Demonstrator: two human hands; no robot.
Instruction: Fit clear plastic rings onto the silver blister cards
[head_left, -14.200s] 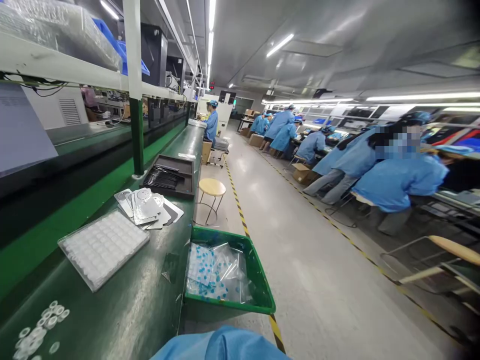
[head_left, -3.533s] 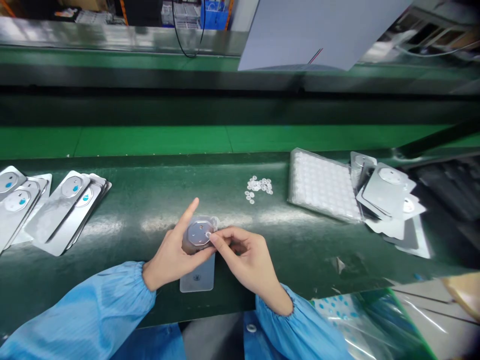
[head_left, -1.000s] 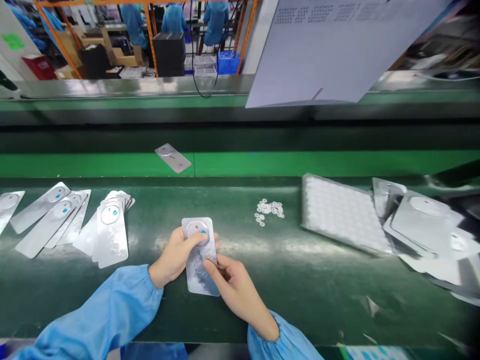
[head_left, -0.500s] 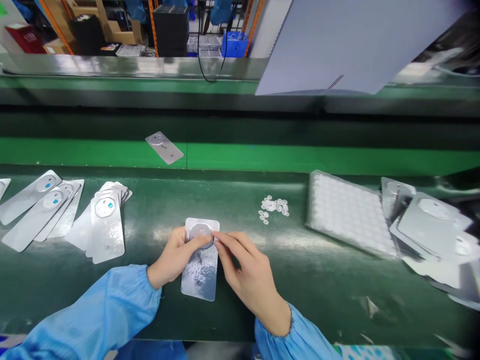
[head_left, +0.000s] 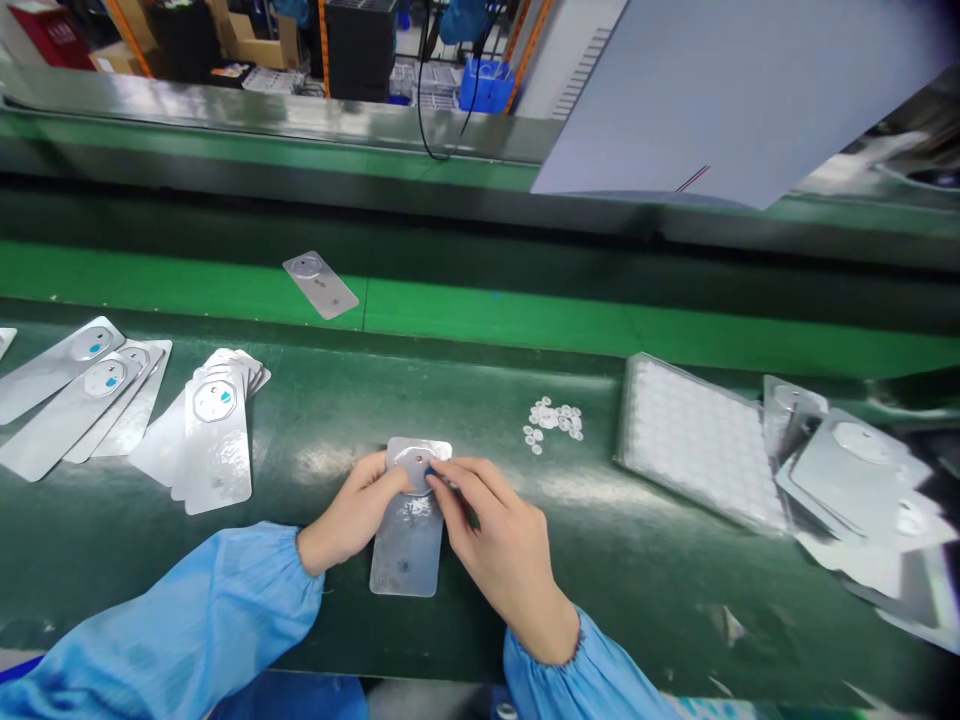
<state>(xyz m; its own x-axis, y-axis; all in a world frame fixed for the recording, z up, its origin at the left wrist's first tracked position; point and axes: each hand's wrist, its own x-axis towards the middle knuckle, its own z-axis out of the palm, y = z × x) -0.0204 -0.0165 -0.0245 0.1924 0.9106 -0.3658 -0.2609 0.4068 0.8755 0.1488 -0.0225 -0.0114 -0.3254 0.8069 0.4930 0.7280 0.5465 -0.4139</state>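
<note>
A silver phone back cover (head_left: 409, 550) with a round camera ring (head_left: 415, 462) near its top lies lengthwise before me. My left hand (head_left: 351, 518) grips its left edge, the thumb pressed on the ring. At the right side of the ring, my right hand (head_left: 510, 545) pinches thumb and forefinger round a small blue tab (head_left: 430, 470), mostly hidden by the fingertips. To the left, a fanned stack of similar covers (head_left: 217, 450) shows blue spots on the rings. Several small clear round discs (head_left: 553, 417) lie loose to the right.
A clear-wrapped tray of white round pieces (head_left: 701, 440) stands right, beside a heap of covers (head_left: 855, 480). More covers (head_left: 64, 415) lie far left. One cover (head_left: 321, 284) rests on the green strip (head_left: 465, 315). A grey panel (head_left: 675, 100) hangs above.
The camera view has tilted slightly. My left thumb has drawn back toward the ring's left side, baring more of the ring. A blue tab now shows at my right fingertips.
</note>
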